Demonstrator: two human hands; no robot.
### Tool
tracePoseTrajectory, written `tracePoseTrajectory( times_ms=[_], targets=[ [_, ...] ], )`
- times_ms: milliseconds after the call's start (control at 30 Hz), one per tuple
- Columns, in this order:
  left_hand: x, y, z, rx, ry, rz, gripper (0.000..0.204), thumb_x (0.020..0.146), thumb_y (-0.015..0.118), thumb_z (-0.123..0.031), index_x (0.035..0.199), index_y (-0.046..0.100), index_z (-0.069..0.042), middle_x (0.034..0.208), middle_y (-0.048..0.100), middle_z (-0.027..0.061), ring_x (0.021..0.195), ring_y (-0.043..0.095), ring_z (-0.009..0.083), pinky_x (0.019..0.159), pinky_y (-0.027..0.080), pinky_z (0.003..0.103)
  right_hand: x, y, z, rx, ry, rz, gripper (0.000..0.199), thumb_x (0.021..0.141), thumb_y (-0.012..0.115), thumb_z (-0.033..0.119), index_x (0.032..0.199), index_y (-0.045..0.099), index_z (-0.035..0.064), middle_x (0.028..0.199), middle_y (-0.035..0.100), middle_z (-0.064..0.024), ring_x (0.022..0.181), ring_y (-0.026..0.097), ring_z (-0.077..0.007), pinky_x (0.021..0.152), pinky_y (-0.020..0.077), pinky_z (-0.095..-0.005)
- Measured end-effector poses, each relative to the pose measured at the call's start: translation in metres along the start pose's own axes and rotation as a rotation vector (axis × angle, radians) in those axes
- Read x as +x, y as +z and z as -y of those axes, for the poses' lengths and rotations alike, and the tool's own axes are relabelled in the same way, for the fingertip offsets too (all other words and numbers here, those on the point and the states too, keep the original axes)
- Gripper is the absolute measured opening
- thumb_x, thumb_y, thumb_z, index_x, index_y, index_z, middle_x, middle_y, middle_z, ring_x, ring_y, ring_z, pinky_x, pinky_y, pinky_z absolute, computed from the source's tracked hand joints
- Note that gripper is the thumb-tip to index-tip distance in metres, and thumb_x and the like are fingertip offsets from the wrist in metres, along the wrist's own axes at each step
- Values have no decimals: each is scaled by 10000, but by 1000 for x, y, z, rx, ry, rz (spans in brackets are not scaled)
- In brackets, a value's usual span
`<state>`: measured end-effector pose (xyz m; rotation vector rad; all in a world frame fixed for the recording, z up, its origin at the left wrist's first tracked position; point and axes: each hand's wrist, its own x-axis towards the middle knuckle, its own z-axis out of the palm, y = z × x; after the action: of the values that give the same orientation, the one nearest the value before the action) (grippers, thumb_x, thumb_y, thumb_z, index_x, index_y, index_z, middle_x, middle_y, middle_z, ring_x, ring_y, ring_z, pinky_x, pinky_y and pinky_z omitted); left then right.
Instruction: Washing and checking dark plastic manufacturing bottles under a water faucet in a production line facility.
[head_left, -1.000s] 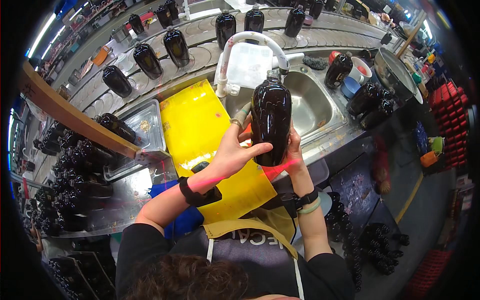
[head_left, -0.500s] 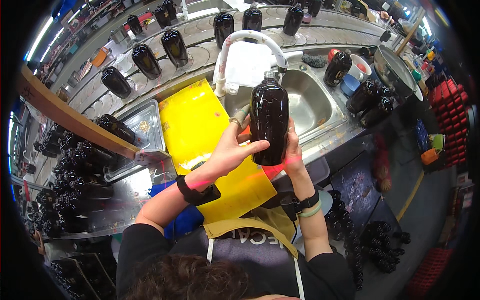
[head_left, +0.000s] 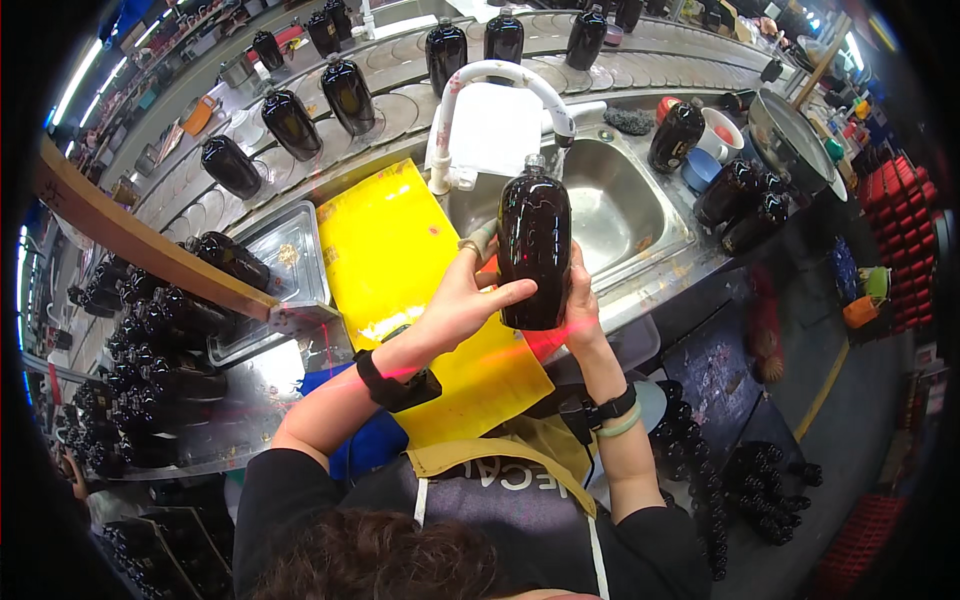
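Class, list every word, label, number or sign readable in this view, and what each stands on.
Dark apron: large pale lettering; wording not copied here.
Wooden bar: dark marks near its upper end, too small to read.
Bottle right of the sink: faint marks, too small to read.
Held bottle: no readable text shows.

Got a big dark bottle (head_left: 535, 250) held between the left grip (head_left: 467, 297) and right grip (head_left: 581, 305), neck toward the white tap (head_left: 447, 130). Steel sink (head_left: 608, 225) behind it, yellow sheet (head_left: 380, 240) off to the left, plus more dark bottles standing along the conveyor (head_left: 405, 110) at the back.
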<state>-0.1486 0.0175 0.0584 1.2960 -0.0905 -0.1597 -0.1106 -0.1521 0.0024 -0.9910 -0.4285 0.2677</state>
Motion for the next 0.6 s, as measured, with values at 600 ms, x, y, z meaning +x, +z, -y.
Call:
tracePoseTrajectory(
  times_ms=[600],
  targets=[
    [4,-1,-1,14,-40,-27,878,859,764,-130,1500,196,64,1478,382,221,1241,557,270,1010,494,369,4,-3,1,4,85,-32,725,1000,345,621,1489,299,87,1320,567,-124,1129,628,-221,961,548,-379]
  ],
)
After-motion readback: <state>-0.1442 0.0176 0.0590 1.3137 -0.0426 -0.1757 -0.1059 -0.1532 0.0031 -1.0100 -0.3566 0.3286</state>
